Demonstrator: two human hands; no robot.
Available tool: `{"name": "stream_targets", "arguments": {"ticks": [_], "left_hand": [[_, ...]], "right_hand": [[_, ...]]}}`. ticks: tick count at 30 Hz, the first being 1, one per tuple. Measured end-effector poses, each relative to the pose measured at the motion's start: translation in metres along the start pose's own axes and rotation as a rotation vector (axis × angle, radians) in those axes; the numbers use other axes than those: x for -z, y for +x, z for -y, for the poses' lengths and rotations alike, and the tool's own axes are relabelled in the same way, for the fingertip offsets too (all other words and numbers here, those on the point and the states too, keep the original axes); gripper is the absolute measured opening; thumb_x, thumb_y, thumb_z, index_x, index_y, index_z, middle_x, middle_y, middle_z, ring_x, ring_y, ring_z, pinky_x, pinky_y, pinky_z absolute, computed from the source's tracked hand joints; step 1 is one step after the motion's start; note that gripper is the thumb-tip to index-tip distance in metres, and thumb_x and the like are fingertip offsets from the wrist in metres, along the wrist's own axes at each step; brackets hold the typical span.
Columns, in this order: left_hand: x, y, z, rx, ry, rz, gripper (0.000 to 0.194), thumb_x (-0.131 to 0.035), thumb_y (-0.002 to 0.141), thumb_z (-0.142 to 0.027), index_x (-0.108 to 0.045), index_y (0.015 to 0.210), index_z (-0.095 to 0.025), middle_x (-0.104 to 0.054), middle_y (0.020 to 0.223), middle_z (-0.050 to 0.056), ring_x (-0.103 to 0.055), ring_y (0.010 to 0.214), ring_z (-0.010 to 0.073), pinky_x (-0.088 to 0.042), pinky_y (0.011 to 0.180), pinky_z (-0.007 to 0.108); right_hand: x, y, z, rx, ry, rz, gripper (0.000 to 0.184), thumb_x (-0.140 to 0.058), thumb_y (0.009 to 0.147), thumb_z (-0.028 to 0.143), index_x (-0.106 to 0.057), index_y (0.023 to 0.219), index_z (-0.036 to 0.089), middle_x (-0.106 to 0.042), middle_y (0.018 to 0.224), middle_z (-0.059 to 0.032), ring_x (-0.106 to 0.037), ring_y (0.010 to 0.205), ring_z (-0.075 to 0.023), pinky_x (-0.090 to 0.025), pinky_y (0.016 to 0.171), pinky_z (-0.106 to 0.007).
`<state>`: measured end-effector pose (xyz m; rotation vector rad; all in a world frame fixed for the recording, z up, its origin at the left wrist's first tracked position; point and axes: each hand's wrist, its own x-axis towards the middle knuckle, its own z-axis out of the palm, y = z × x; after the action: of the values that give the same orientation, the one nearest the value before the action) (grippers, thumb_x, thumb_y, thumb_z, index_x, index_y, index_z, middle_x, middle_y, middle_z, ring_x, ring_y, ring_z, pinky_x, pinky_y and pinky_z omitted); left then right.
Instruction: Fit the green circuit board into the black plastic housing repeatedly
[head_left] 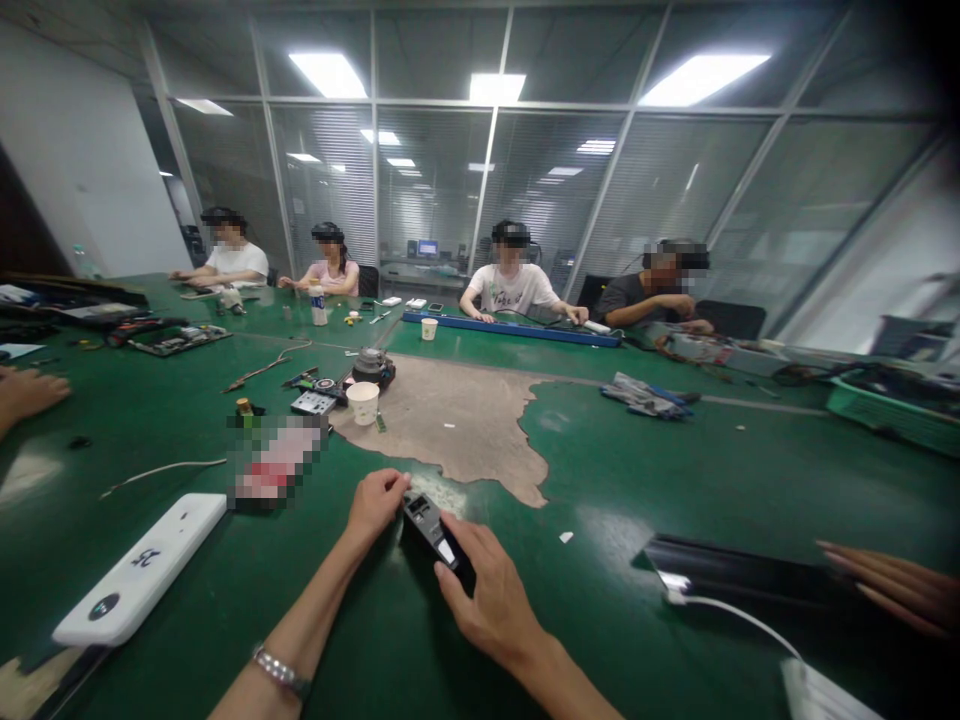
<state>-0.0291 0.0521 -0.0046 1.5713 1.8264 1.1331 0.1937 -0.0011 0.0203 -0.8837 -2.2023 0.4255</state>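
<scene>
Fingers of the right hand (496, 598) clamp an oblong black-and-grey plastic device (428, 527) at lower centre, its long axis slanting upper left to lower right; the left hand (374, 507) curls beside its upper-left end, grip unclear. Green tabletop (600, 465) spreads wider rightward, toward a glossy black panel (739, 568), than up to the ragged-edged tan patch (469, 410).

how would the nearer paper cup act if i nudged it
The paper cup looks thin-walled, so it would probably feel light and dent under a firm squeeze. It narrows toward its base, so a push near the rim could tip it. Whether it holds liquid, I can't tell.
</scene>
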Motion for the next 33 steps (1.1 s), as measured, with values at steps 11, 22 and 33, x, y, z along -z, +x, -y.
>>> {"name": "stream_targets", "arguments": {"ticks": [11,22,33], "left_hand": [[0.003,-0.001,-0.001,0.047,-0.082,0.055,0.043,-0.045,0.083,-0.054,-0.067,0.078,-0.017,-0.061,0.057,-0.001,-0.051,0.041,0.0119,-0.036,0.046,0.022],[0.003,-0.001,0.0,0.056,-0.103,0.054,0.045,-0.046,0.083,-0.055,-0.069,0.08,-0.016,-0.061,0.058,0.0,-0.05,0.041,0.011,-0.035,0.045,0.021],[0.003,-0.001,0.002,0.036,-0.104,0.069,0.045,-0.045,0.083,-0.054,-0.068,0.08,-0.016,-0.061,0.059,0.0,-0.051,0.041,0.0105,-0.035,0.045,0.021]], "right_hand": [[0.03,0.014,-0.009,-0.186,0.085,-0.205,0.05,-0.056,0.085,0.03,-0.049,0.134,0.021,-0.058,0.13,-0.0071,-0.055,0.118,-0.0237,-0.043,0.102,-0.039],[0.036,0.014,-0.06,-0.413,-0.104,-0.048,0.045,-0.059,0.073,0.028,-0.062,0.117,0.019,-0.068,0.111,-0.0088,-0.064,0.101,-0.0271,-0.049,0.092,-0.043],[0.041,0.012,-0.06,-0.334,-0.136,0.016,0.048,-0.061,0.073,0.025,-0.061,0.121,0.02,-0.069,0.109,-0.0094,-0.065,0.099,-0.0264,-0.05,0.089,-0.042]]}}
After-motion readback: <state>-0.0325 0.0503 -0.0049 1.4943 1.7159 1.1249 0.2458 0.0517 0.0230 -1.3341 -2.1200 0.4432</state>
